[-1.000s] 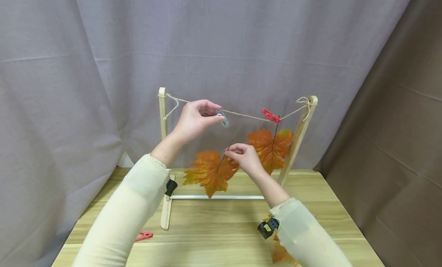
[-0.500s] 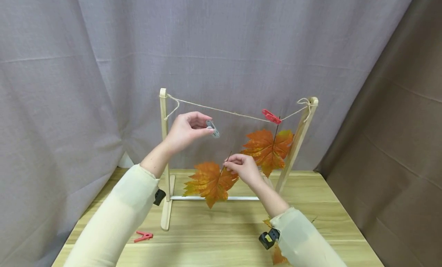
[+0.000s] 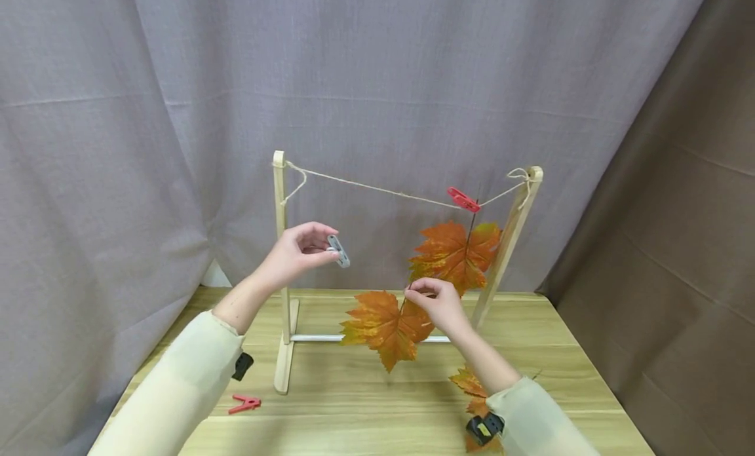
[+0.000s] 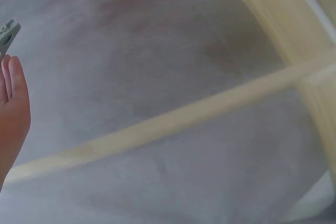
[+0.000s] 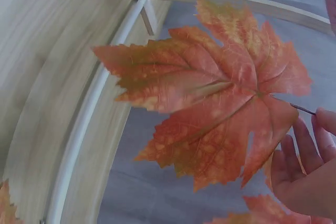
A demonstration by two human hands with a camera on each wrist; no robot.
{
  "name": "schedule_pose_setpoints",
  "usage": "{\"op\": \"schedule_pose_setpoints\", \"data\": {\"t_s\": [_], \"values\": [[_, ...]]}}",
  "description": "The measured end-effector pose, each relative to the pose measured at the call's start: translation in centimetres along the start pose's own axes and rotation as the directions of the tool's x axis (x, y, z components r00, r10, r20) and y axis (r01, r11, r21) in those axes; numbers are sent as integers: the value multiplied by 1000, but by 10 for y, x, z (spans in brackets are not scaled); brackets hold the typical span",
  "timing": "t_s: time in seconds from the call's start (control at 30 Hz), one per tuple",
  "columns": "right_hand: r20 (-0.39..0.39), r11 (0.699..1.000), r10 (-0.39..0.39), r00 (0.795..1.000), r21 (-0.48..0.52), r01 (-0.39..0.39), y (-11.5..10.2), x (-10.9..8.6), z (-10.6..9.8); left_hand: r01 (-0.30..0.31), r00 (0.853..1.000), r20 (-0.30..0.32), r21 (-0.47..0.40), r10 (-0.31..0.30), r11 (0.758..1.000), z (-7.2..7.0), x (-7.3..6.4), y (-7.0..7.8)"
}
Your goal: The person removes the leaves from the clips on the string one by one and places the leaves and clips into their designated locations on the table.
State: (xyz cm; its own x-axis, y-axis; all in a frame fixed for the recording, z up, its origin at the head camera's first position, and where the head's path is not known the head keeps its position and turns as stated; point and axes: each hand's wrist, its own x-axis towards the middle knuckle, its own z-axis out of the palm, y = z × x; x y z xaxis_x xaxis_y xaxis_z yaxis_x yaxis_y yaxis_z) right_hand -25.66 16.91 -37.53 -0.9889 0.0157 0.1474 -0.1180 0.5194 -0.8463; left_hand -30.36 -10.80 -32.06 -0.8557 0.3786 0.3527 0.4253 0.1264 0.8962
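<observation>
My left hand (image 3: 297, 251) pinches a grey clothespin (image 3: 339, 251) between thumb and fingers, below the twine and in front of the left post. In the left wrist view the clothespin (image 4: 8, 34) sticks up past the fingertips. With thumb and fingers my right hand (image 3: 439, 303) pinches the thin dark stem of an orange maple leaf (image 3: 386, 328); the leaf (image 5: 220, 93) spreads out flat in the right wrist view. A second maple leaf (image 3: 457, 253) hangs from the twine (image 3: 371, 187), its stem clipped by a red clothespin (image 3: 463, 199).
The twine runs between a left wooden post (image 3: 280, 246) and a right wooden post (image 3: 508, 246), joined low by a white rod (image 3: 316, 338). A red clothespin (image 3: 244, 404) lies on the wooden table (image 3: 330, 417) at left. More leaves (image 3: 468, 381) lie under my right forearm.
My left hand has come down and left from the twine, still holding the grey clothespin. My right hand has lowered and shifted slightly right with the leaf. The hanging leaf stays clipped.
</observation>
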Motion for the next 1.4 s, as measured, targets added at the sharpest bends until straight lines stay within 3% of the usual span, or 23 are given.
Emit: {"op": "schedule_pose_setpoints", "data": {"t_s": [0.2,0.4,0.73,1.07,1.23,1.4], "values": [[18,1000,-2,1000,12,2,9,-9,-16,50,999,21,6,-50,999,-10,-17,-17],[26,999,48,998,-18,-47,22,-18,-37,90,995,40,0,-90,996,-18,-31,-37],[-2,981,182,983,64,-181,50,-32,-81,115,993,30,7,-115,993,-37,-65,-69],[-25,949,250,968,203,-240,96,-47,-129,119,993,3,-37,-119,992,-55,-99,-103],[-53,929,320,946,212,-302,121,-57,-145,223,975,-24,26,-223,974,-61,-110,-116],[-47,894,406,913,227,-386,145,-65,-152,271,962,-40,52,-269,961,-65,-121,-133]]}}
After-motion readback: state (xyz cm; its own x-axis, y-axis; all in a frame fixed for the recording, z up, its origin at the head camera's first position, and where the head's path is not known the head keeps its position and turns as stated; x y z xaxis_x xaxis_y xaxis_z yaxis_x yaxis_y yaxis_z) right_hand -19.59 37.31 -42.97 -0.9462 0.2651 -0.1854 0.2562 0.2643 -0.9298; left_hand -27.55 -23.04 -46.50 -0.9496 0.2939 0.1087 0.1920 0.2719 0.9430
